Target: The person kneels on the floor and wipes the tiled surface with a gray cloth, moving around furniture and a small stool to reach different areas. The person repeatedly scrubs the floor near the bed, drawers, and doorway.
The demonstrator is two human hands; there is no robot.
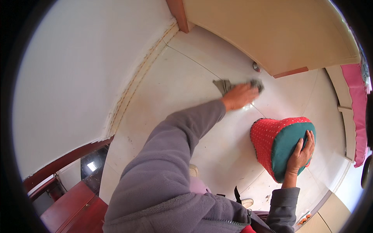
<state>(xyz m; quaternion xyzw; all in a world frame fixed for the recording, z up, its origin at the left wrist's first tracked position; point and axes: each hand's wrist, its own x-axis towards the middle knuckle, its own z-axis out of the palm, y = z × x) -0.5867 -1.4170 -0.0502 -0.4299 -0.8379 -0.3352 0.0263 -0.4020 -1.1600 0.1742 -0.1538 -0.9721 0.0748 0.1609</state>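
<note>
My left hand [240,96] presses palm down on a grey-green cloth [222,86] against the pale tiled floor. Part of the cloth is bunched at the fingertips and blurred; a loose corner trails out to the left. To the right stands a padded stool [263,139] with red, white-dotted fabric sides and a dark green top. Flat on that top rests my right hand [301,154], its thumb apart from the fingers.
A tan door [274,32] spans the upper right, with a round metal doorstop [257,66] by its lower edge. White wall [72,72] fills the left. Dark red wooden furniture [75,204] sits lower left. Pink fabric [357,116] hangs at the right. My shoes [247,202] show below.
</note>
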